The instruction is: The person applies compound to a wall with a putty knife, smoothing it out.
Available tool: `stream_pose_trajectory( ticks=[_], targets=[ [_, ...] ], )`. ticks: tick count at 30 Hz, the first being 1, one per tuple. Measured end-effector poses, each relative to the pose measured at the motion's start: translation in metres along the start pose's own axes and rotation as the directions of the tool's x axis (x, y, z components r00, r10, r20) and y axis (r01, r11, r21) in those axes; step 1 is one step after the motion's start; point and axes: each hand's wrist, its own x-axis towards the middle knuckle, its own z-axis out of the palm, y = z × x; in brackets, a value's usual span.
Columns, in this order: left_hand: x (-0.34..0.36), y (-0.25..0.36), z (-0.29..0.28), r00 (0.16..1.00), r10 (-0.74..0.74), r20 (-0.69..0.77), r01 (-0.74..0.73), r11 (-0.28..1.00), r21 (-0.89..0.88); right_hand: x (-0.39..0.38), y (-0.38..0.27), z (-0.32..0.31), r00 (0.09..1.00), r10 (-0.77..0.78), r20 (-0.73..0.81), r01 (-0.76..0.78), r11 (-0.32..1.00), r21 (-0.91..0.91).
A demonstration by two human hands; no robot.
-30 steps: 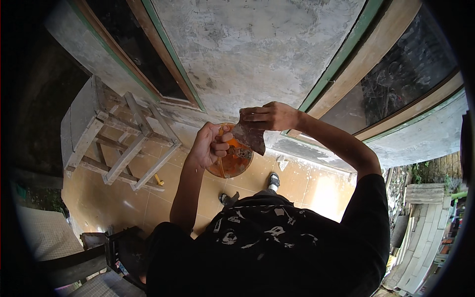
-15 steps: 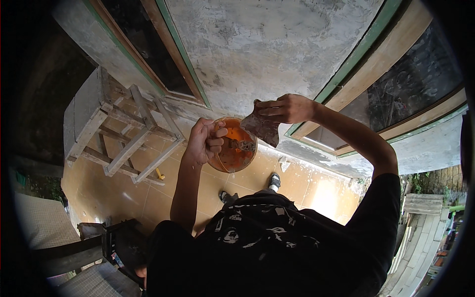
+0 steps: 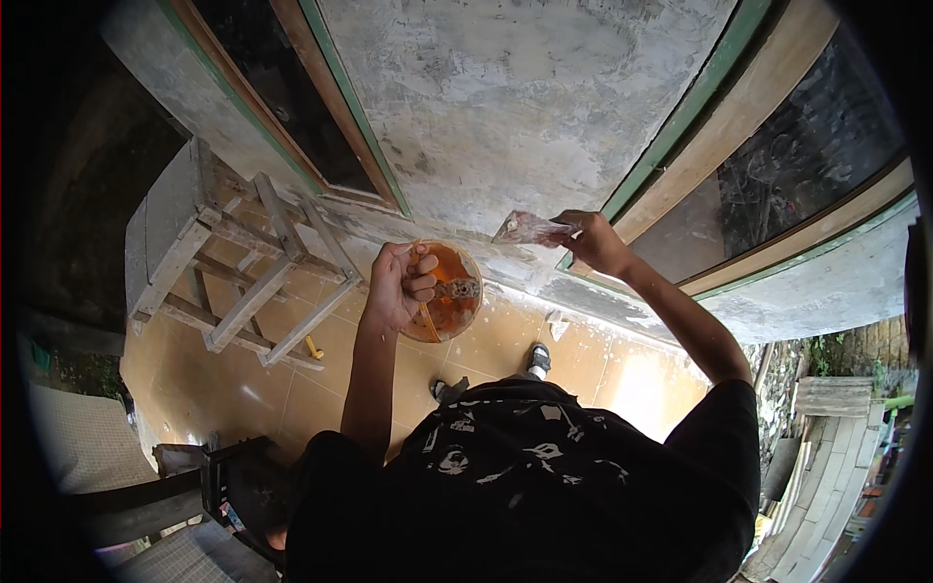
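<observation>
While the closed left hand [image 3: 397,289] grips an orange bucket [image 3: 454,317], the right hand [image 3: 601,245] pinches a plate [image 3: 527,228], possibly a scraper. Bucket, between hands, now clear of plate.

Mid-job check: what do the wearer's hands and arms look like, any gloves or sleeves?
The left hand and right hand are ungloved, with no watch or band visible. The forearms are bare, below short black sleeves of a black shirt with pale print.

Worn wooden stand [image 3: 170,233] on tan tiles [image 3: 316,403], green-edged window [image 3: 777,189] at right.
</observation>
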Motion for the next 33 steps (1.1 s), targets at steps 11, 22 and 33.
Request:
stream_pose_trajectory(
  ticks=[11,22,33],
  targets=[
    [-0.004,-0.007,0.000,0.997,0.063,-0.036,-0.064,0.997,-0.050,-0.035,0.010,0.069,0.958,0.254,-0.130,-0.123,0.780,0.613],
    [0.003,-0.010,0.014,0.999,0.038,0.000,-0.037,0.978,-0.203,0.000,-0.017,0.062,0.714,-0.687,0.133,0.583,0.478,-0.657],
    [-0.003,-0.006,0.025,0.997,0.064,0.039,-0.053,0.968,-0.246,0.052,-0.032,0.058,0.447,-0.781,0.437,0.785,0.108,-0.610]
  ],
)
